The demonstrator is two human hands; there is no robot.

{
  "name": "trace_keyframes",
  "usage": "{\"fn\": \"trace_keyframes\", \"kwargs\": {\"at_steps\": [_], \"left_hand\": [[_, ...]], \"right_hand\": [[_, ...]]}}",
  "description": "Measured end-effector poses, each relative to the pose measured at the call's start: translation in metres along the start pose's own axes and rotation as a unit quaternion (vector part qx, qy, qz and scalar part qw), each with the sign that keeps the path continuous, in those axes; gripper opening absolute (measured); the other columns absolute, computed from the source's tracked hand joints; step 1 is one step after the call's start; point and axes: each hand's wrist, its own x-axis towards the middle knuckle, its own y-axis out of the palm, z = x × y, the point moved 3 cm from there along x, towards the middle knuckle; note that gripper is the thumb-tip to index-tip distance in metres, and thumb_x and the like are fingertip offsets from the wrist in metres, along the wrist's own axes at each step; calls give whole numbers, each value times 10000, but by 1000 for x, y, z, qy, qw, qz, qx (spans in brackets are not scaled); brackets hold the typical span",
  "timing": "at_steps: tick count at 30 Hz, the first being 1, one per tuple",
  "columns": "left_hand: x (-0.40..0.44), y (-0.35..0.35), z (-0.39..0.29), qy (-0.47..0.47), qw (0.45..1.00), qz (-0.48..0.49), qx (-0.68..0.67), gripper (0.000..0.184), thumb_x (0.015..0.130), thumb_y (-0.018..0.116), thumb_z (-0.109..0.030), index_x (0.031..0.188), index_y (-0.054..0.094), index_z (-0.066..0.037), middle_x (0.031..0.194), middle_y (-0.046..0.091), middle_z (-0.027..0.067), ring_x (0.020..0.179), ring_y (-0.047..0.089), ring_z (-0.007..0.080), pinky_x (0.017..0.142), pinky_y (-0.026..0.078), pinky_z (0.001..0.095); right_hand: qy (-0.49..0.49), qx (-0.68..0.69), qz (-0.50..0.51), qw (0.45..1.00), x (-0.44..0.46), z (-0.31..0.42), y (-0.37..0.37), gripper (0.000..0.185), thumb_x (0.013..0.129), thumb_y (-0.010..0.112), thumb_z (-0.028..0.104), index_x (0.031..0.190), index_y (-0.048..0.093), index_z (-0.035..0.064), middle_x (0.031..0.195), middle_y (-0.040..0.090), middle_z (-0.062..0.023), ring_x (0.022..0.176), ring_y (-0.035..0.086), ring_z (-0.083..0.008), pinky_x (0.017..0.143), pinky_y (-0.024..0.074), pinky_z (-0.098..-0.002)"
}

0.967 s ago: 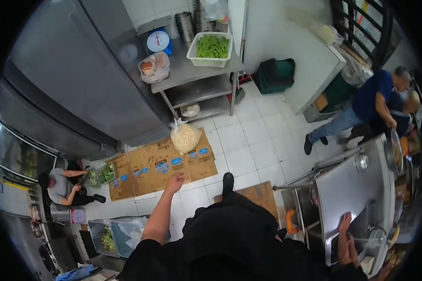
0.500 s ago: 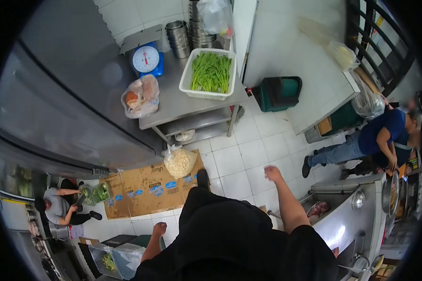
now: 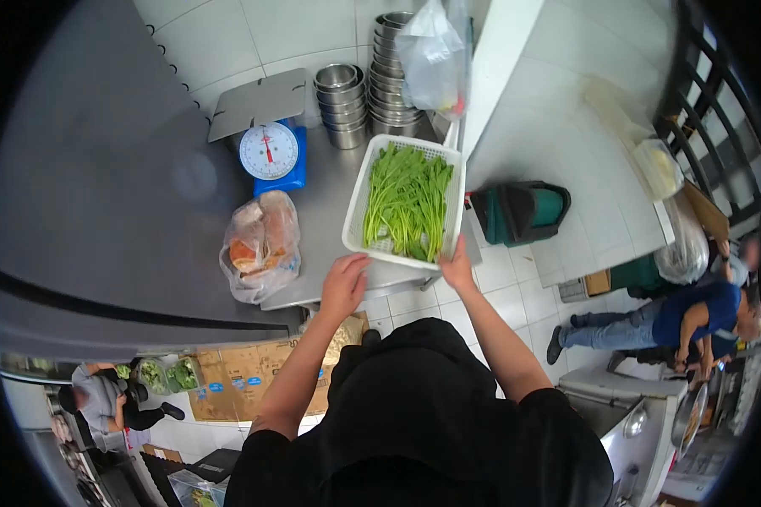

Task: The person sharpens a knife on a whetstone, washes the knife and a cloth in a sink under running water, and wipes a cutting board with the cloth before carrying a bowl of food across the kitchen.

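A white plastic basket [image 3: 355,198] of long-stemmed green leafy vegetables [image 3: 407,198] sits at the front right of the steel table [image 3: 317,245]. My right hand [image 3: 458,269] is closed on the basket's near right corner, its thumb up along the side. At the near left corner is my left hand [image 3: 345,286], fingers extended with the tips at the rim; whether they press on it is hard to see. Left of the basket stands a blue dial scale [image 3: 271,152] with a flat metal pan. In front of the scale lies a clear plastic bag [image 3: 262,249] with orange-brown contents.
Stacked steel pots [image 3: 342,106] stand behind the basket, beside a hanging plastic bag [image 3: 431,55]. A green and black bin [image 3: 528,213] is right of the table. Flattened cardboard [image 3: 220,380] covers floor at left. One person [image 3: 101,397] sits left; others [image 3: 693,317] stand right.
I have moved closer to the table. Both hands, earlier held apart at my sides, have come forward to the basket's near corners. The person at left has shifted posture.
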Motion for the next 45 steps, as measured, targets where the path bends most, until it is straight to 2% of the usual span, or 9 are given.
{"fn": "trace_keyframes", "kwargs": {"at_steps": [6,9,11,14,19,22,30,42,45], "left_hand": [[6,29,30,-44,991,79,98,356,881,689,-211,1205,658,-68,1235,637,132,1196,568,363,1087,382,511],[-5,10,6,-120,982,26,140,348,882,693,-206,1209,665,-92,1258,623,117,1239,547,344,1123,343,541],[-15,3,-8,-162,973,11,164,330,882,689,-195,1197,672,-101,1262,626,114,1256,539,349,1129,331,556],[-40,17,-6,-228,953,-23,200,299,883,677,-176,1176,684,-114,1264,633,110,1291,519,364,1142,303,584],[-35,29,-8,-286,926,-74,236,255,902,644,-170,1144,696,-111,1269,640,113,1342,480,398,1163,244,624],[-28,31,-13,-298,920,-76,243,242,914,634,-186,1135,695,-106,1272,637,117,1357,466,400,1169,232,625],[-27,29,-16,-311,915,-51,250,255,930,625,-188,1167,678,-110,1312,623,120,1362,463,402,1170,220,641],[-63,36,-55,-352,889,-202,212,288,941,593,-37,1222,650,-11,1373,594,196,1312,526,381,1058,432,443],[-137,64,-58,-486,832,-233,131,281,993,584,-115,1241,644,3,1301,639,208,1219,598,336,992,472,406]], "right_hand": [[-31,-6,198,980,2,20,-2,941,942,619,298,1549,19,-100,1123,663,-342,1037,660,-461,922,518,-446],[-65,-111,400,907,73,61,-33,838,954,597,416,1552,221,-34,1127,682,-287,1006,659,-464,920,516,-479],[-175,-234,605,740,144,100,-42,636,964,573,460,1442,486,49,1126,695,-230,1006,660,-444,896,520,-500],[-379,-37,305,873,227,185,-44,414,966,617,335,1288,640,75,1161,690,-191,1057,665,-368,920,521,-441],[-187,374,384,823,356,307,-20,458,1011,617,251,1399,518,30,1225,686,-107,998,691,-173,887,537,-309],[-231,211,216,925,388,296,-27,528,1003,629,255,1448,456,27,1241,676,-102,990,691,-174,884,536,-298],[-179,114,60,975,491,164,-102,561,939,679,391,1353,566,30,1264,674,-173,1095,684,-260,920,536,-363],[-290,133,20,948,459,202,-100,811,971,592,536,1522,321,6,1416,528,-294,1295,554,-373,1020,452,-392],[-233,150,51,960,464,218,-95,789,980,570,541,1506,348,-3,1398,544,-287,1294,555,-368,1024,443,-401]]}}
